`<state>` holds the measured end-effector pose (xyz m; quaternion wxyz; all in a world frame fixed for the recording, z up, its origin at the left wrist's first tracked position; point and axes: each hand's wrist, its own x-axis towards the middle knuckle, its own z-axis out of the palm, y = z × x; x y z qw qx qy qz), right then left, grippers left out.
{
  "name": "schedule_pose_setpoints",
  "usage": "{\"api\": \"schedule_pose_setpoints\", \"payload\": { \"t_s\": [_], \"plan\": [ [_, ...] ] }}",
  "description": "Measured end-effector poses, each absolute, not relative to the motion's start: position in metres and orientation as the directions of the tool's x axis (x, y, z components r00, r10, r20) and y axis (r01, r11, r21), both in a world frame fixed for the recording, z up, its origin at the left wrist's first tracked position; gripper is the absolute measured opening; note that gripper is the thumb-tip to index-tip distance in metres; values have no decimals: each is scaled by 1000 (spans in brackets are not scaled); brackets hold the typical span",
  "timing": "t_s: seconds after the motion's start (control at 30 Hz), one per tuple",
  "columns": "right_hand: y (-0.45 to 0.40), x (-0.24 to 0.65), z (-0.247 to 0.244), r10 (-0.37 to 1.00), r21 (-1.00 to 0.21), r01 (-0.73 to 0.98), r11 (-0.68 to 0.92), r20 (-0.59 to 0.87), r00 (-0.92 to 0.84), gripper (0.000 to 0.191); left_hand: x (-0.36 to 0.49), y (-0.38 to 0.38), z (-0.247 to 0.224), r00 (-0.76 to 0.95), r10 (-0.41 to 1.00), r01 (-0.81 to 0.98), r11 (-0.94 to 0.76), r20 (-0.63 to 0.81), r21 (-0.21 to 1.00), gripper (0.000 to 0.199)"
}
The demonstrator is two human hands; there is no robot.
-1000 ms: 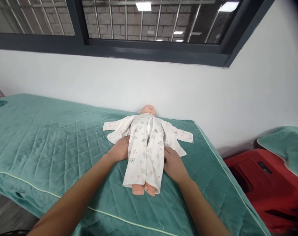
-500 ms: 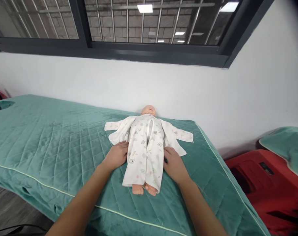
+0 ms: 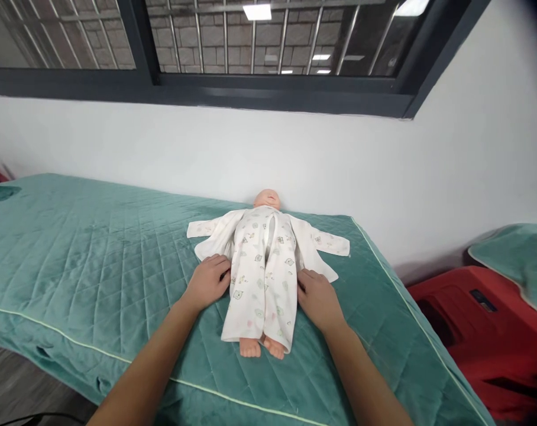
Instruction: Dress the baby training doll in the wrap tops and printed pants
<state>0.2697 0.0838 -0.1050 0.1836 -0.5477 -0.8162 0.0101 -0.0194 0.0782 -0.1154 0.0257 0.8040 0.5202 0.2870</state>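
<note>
A baby doll (image 3: 267, 199) lies on its back on a green quilted bed cover (image 3: 130, 254), its head towards the wall and its bare feet (image 3: 249, 348) facing me. Its white printed jacket (image 3: 315, 248) has both sleeves spread out sideways. White baby trousers (image 3: 246, 296) with small animal prints cover the body and legs. My left hand (image 3: 210, 280) is closed at the trousers' left edge, thumb and fingers curled together. On the opposite edge, my right hand (image 3: 320, 299) has its fingers bent around the fabric; the fingertips are partly hidden.
Behind the bed rise a white wall (image 3: 162, 148) and a dark-framed window (image 3: 268, 97) with metal bars. At the right stands a red plastic chair (image 3: 481, 331) with a green cloth (image 3: 517, 260) over it. Yellow piping (image 3: 224, 392) marks the bed's near edge.
My left fingers have curled in more, and both hands have drawn slightly apart. The trousers look a little wider across. The camera view has shifted slightly.
</note>
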Motion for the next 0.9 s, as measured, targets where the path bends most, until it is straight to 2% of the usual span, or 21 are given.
{"api": "schedule_pose_setpoints", "payload": {
  "t_s": [0.1, 0.17, 0.23, 0.33, 0.4, 0.5, 0.57, 0.6, 0.63, 0.7, 0.73, 0.8, 0.9],
  "plan": [
    [88, 275, -109, 911, -398, 842, 363, 342, -231, 23, -24, 83, -120, 196, 860, 838, -397, 472, 375, 23],
    [96, 286, -111, 911, -529, 784, 325, 398, -109, 21, -32, 89, -125, 26, 849, 857, -290, 527, 426, 25],
    [108, 303, -112, 902, -581, 768, 271, 431, 8, 20, -42, 98, -129, -171, 830, 879, -116, 532, 463, 27],
    [125, 331, -112, 914, -514, 853, 92, 383, 132, 23, -53, 112, -134, -402, 802, 879, 202, 442, 433, 34],
    [132, 342, -111, 934, -434, 901, -20, 314, 172, 33, -55, 118, -137, -462, 790, 869, 314, 402, 381, 41],
    [135, 340, -109, 961, -380, 924, -49, 233, 147, 40, -56, 123, -141, -453, 798, 877, 319, 397, 359, 42],
    [136, 331, -105, 973, -450, 892, -40, 185, 137, 34, -57, 123, -143, -439, 802, 877, 283, 405, 389, 36],
    [137, 326, -103, 976, -543, 838, -51, 150, 157, 31, -58, 122, -143, -431, 802, 873, 256, 413, 415, 32],
    [138, 322, -100, 979, -687, 724, -66, 96, 181, 28, -60, 122, -142, -423, 803, 866, 221, 421, 449, 29],
    [139, 316, -95, 983, -936, 339, -99, -38, 181, 23, -63, 120, -140, -418, 806, 829, 149, 420, 539, 28],
    [138, 315, -94, 984, -986, 126, -113, -93, 155, 23, -64, 119, -138, -433, 806, 793, 128, 404, 595, 30],
    [137, 316, -93, 981, -970, -203, -130, -156, 115, 23, -65, 117, -133, -487, 805, 696, 123, 338, 708, 35],
    [135, 321, -95, 967, -875, -466, -131, -216, 134, 23, -64, 113, -128, -558, 796, 566, 158, 234, 809, 41]
  ]
}}
